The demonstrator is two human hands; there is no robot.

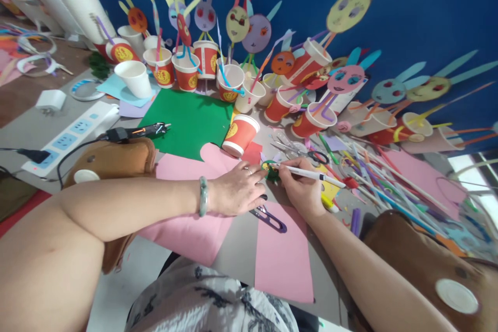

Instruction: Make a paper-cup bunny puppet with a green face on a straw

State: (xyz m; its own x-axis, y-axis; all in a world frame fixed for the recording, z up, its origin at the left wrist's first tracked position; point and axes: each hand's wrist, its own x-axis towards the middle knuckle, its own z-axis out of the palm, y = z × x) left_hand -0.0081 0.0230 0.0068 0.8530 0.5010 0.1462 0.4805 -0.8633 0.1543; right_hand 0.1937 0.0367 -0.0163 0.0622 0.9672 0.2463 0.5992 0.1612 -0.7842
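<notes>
My right hand [300, 189] grips a slim white pen [303, 171], its tip at a small green paper cutout [270, 170] with yellow marks and pale ear-like pieces. My left hand [238, 191] lies flat, fingers stretched out, its fingertips at the cutout's left edge; whether they press on it I cannot tell. Partly under the left hand is a tool with a dark purple looped handle [274, 220], its other end hidden. Pink paper sheets [283, 259] lie beneath and in front of the hands. Just beyond stands a tilted red and white paper cup [240, 135].
Paper cups with rabbit-faced figures [205, 15] line the blue wall. Scissors [319, 156] and many coloured pipe cleaners [389, 192] lie to the right. Green paper [182, 119], a glue gun [136, 133] and a power strip [72, 137] are on the left.
</notes>
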